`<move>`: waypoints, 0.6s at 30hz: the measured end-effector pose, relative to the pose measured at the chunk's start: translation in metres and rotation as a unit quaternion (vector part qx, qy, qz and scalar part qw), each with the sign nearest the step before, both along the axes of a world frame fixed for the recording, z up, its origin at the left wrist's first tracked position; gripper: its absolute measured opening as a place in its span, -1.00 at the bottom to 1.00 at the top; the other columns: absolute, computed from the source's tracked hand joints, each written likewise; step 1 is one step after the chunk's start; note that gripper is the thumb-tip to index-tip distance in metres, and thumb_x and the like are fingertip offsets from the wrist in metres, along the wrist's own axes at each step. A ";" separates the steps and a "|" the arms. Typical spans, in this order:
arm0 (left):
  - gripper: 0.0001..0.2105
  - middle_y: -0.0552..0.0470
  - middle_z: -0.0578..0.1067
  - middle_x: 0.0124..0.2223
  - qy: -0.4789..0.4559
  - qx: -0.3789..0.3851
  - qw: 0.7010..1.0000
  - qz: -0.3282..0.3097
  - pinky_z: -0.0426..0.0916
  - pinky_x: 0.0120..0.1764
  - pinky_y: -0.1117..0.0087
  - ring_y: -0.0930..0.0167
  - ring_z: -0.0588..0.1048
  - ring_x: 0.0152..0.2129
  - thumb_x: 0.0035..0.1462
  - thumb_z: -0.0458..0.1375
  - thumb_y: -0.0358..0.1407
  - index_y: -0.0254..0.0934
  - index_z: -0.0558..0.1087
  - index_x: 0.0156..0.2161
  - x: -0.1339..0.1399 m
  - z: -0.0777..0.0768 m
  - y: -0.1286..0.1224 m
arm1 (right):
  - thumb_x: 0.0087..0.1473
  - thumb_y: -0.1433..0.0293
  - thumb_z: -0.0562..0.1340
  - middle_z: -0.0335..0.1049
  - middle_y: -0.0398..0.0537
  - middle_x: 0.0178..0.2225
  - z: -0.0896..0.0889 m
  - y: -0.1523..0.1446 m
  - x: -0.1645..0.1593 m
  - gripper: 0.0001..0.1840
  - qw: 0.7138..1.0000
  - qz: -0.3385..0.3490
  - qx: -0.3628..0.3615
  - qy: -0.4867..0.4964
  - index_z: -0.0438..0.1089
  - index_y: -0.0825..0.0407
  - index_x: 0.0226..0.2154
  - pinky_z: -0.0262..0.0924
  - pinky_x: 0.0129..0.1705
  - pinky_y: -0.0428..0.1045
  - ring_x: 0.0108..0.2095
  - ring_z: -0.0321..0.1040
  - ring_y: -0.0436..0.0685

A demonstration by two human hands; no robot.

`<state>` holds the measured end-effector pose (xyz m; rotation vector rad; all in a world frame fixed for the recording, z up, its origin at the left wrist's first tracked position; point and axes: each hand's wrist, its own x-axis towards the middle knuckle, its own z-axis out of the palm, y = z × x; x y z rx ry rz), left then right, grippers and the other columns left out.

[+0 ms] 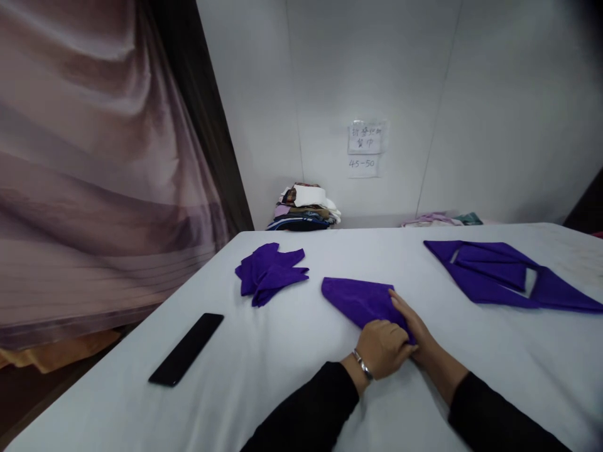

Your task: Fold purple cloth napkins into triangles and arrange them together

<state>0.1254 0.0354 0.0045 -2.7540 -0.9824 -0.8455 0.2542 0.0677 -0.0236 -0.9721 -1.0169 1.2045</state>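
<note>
A purple cloth napkin [360, 300], folded into a wedge, lies on the white table with its wide end pointing away to the left. My left hand [384, 346], a silver bracelet at its wrist, has its fingers curled round the napkin's near end. Along the right edge of the same napkin, my right hand [414, 325] grips with its fingers lengthwise on the cloth; its thumb is hidden. The two hands touch at the near tip, so that part of the fold does not show.
A crumpled purple napkin [271, 270] lies left of the hands. Further right is a purple napkin folded with openings [494, 301]. A black phone-like slab [187, 348] rests near the left edge of the white table [211, 408]. Stacked clothes [304, 210] stand beyond the far edge.
</note>
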 end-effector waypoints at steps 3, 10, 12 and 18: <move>-0.79 0.08 0.45 -0.46 0.014 -0.028 0.999 -0.016 0.15 -0.46 0.41 0.46 0.39 -0.50 0.10 0.05 -0.19 -0.27 0.36 -0.46 -0.001 -0.001 -0.010 | -0.11 0.28 0.27 0.30 -0.10 0.02 0.006 0.005 -0.001 -0.52 0.998 0.010 -0.061 0.023 0.34 -0.04 -0.06 0.06 0.07 0.11 0.05 0.18 0.20; -0.87 0.08 0.49 -0.41 -0.028 -0.147 0.988 -0.038 0.22 -0.36 0.45 0.46 0.41 -0.44 0.09 0.05 -0.26 -0.23 0.41 -0.33 -0.008 0.001 -0.015 | -0.17 0.42 0.25 0.45 -0.08 -0.17 0.021 0.008 0.013 -0.32 0.991 -0.020 -0.069 0.111 0.17 -0.02 0.08 0.26 -0.15 0.05 -0.24 0.40 0.13; -0.84 0.08 0.49 -0.41 -0.087 -0.200 0.976 -0.025 0.23 -0.35 0.45 0.46 0.41 -0.45 0.11 0.03 -0.22 -0.21 0.42 -0.30 -0.011 0.001 -0.013 | -0.13 0.41 0.24 0.45 -0.10 -0.18 0.034 0.010 0.022 -0.29 0.991 -0.054 -0.023 0.122 0.11 -0.04 0.12 0.27 -0.15 0.04 -0.24 0.40 0.11; -0.67 0.08 0.46 -0.48 -0.357 -0.405 0.841 0.030 0.28 -0.44 0.45 0.45 0.40 -0.54 0.04 0.02 -0.02 -0.26 0.44 -0.38 -0.018 0.005 0.008 | 0.04 0.35 0.12 0.36 -0.10 -0.05 0.096 0.005 0.028 -0.46 0.980 -0.062 0.181 -0.061 0.12 -0.07 0.12 0.24 -0.09 0.05 -0.15 0.35 0.11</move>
